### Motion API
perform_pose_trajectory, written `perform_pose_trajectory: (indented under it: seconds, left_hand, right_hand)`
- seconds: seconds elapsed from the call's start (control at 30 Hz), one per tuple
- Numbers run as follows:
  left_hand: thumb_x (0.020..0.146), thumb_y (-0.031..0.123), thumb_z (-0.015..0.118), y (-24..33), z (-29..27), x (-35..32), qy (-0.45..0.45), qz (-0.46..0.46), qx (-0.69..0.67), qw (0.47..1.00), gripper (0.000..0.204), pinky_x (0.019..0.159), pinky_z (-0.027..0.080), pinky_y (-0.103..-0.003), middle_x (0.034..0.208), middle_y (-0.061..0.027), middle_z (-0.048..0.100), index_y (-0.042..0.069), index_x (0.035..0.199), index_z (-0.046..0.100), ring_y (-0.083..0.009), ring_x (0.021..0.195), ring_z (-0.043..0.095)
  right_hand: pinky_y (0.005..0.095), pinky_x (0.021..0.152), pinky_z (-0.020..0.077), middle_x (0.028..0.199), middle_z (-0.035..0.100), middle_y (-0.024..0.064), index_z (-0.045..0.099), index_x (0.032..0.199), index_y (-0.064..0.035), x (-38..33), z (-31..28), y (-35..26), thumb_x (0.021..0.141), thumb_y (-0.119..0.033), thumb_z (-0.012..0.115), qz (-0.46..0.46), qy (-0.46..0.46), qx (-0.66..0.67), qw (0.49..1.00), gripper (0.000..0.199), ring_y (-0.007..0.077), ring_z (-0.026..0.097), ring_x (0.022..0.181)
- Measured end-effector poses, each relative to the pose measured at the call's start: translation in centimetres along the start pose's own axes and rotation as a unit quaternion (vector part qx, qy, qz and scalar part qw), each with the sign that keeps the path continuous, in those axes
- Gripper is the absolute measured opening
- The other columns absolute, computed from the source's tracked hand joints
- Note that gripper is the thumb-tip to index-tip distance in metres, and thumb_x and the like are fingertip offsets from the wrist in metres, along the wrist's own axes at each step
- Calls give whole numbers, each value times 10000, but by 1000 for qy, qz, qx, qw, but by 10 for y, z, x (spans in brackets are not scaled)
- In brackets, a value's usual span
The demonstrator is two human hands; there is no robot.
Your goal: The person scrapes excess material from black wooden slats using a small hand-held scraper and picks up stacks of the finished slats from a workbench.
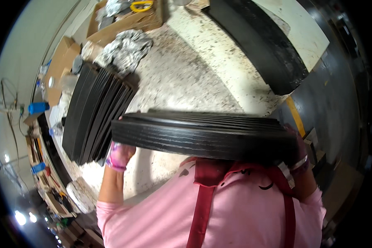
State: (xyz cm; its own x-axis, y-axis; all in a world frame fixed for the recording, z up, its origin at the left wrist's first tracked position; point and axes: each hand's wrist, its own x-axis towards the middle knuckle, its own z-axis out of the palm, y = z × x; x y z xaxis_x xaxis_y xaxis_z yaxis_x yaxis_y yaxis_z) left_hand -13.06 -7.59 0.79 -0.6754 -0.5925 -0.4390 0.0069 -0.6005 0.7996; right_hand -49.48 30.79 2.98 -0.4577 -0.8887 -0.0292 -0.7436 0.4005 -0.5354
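A thick stack of long black strips (pixel 202 138) spans the front of me, raised over the near edge of the table. My left hand (pixel 122 154), in a pink patterned glove, is closed round the stack's left end; its fingers are partly hidden behind it. At the right end, my right hand (pixel 298 149) grips the stack too, gloved and in shadow. Just left of the held stack, more black strips (pixel 97 115) stand on edge in a leaning row. A wide, curved black panel (pixel 260 45) lies on the far right of the table.
The speckled white table (pixel 182 78) carries a crumpled grey rag (pixel 126 49) and a cardboard box (pixel 153 18) with yellow-handled scissors (pixel 141 5). Farther left stands an open carton (pixel 61 68). To the right, a yellow line (pixel 295 113) marks the dark floor.
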Motion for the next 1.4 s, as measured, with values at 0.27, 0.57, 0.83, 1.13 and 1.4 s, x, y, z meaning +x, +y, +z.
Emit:
perform_pose_trajectory:
  seconds: [0.27, 0.57, 0.83, 1.13, 1.4]
  left_hand:
    - [895, 216, 507, -125, -68, -157, 282, 86, -72, 953, 447, 1014, 381, -405, 1313, -121, 545, 64, 1315, 491, -288, 1157, 526]
    - [887, 259, 565, -160, -40, -182, 355, 58, -9, 933, 263, 773, 477, -338, 1016, -87, 640, 110, 1102, 595, -249, 920, 579]
    - [969, 184, 457, -85, -62, -207, 345, 170, 186, 904, 458, 1017, 329, -278, 1354, -111, 485, 12, 1391, 409, -179, 1233, 446]
    - [726, 399, 725, -20, 21, -190, 199, 254, 760, 564, 813, 1018, 347, -469, 1284, -180, 524, 33, 1385, 419, -380, 1216, 452]
    - [646, 112, 789, -38, 13, -188, 214, 265, 692, 637, 801, 942, 401, -411, 1155, -174, 546, 57, 1370, 449, -349, 1061, 511]
  right_hand:
    - [287, 754, 480, 892, 623, 83, 601, 978, -42, 167, 38, -28, 787, -48, 563, 269, -236, 561, 746, 194, 180, 605, 849]
    - [305, 855, 471, 1092, 628, -19, 656, 1010, -144, 245, 82, -59, 889, -224, 583, 381, -245, 395, 799, 163, 114, 565, 1022]
    - [219, 577, 453, 833, 615, 3, 642, 970, -78, 223, 76, -32, 883, -178, 591, -27, -146, 333, 931, 142, 96, 574, 727]
    - [354, 666, 515, 729, 616, 150, 632, 823, -51, 138, 60, -196, 863, -177, 540, -342, 101, 96, 929, 160, 261, 630, 705]
    - [401, 698, 525, 798, 656, 165, 633, 955, -96, 182, 25, -150, 902, -278, 507, 22, 46, -136, 989, 227, 327, 644, 736]
